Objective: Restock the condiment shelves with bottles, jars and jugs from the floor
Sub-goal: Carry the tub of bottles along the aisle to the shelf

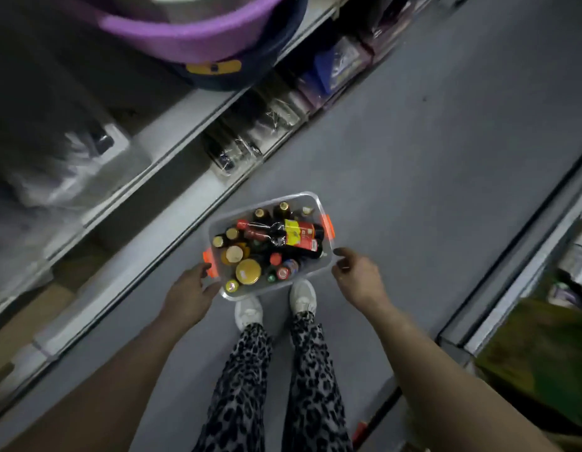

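While standing over clear bin of bottles: left hand open, maybe touching rim; right hand loose, empty, beside bin.

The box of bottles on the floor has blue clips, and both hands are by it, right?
No: the head view shows the clips are orange, not blue. The box is on the floor, full of bottles, with the left hand and right hand by it.

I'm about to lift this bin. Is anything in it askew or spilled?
Yes: a dark bottle with a red-and-yellow label lies on its side across the caps of the upright bottles in the clear bin; it may roll. No spill shows.
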